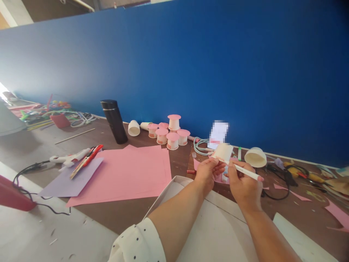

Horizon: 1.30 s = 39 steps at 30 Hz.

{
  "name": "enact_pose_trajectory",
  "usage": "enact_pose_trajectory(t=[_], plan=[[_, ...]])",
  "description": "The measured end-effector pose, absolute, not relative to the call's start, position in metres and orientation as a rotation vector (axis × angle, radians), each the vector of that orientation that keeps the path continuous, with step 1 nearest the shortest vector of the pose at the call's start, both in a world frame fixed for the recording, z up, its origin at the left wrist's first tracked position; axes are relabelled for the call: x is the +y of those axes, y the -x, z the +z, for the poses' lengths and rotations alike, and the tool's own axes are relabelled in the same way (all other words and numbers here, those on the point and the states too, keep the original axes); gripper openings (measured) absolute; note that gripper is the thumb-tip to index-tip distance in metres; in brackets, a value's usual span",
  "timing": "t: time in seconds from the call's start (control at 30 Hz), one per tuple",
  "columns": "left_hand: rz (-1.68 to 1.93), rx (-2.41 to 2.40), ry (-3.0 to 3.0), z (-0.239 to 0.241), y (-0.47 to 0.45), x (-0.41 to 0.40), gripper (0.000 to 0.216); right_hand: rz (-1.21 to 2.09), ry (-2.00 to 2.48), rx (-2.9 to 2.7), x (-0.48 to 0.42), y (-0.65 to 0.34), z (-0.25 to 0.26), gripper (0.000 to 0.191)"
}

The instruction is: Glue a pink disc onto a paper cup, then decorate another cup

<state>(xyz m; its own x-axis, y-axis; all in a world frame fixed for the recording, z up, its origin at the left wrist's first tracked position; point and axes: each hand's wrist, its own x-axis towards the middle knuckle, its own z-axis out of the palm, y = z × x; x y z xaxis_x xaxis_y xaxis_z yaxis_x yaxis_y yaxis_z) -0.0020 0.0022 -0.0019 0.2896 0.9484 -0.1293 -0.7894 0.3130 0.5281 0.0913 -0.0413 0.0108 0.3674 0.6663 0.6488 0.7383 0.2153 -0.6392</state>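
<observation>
My left hand (207, 174) grips a white paper cup (223, 151) near its rim, holding it tilted above a white tray-like board (215, 222). In my right hand (244, 186) is a white marker pen (248, 171) with a pinkish end, its other end close to the cup's rim. Both hands are closed. The marker's tip is hidden behind the fingers. Pink paper scraps (221, 179) lie beneath the hands. Left of them stands a group of several small cups (172, 142) topped with pink paper discs, one stacked on the others.
Pink paper sheets (131, 174), a lilac sheet (81, 182), a red utility knife (88, 158) and a white glue gun (70, 158) lie at left. A black flask (114, 122) stands behind. A lit phone screen (218, 133), a cable (200, 146) and another white cup (255, 158) line the blue partition (191, 65).
</observation>
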Motion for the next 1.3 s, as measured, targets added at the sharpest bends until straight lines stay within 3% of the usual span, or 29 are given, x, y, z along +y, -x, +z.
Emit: enact_pose_trajectory(t=[0.83, 1.3], plan=[[1.193, 0.443, -0.392, -0.0003, 0.0036, 0.0007, 0.007, -0.012, 1.282, -1.295, -0.042, -0.0911, 0.0133, 0.025], [1.211, 0.438, -0.417, -0.0019, 0.0029, 0.0005, 0.014, -0.091, 1.405, -1.356, -0.0395, -0.0915, 0.0067, 0.019]])
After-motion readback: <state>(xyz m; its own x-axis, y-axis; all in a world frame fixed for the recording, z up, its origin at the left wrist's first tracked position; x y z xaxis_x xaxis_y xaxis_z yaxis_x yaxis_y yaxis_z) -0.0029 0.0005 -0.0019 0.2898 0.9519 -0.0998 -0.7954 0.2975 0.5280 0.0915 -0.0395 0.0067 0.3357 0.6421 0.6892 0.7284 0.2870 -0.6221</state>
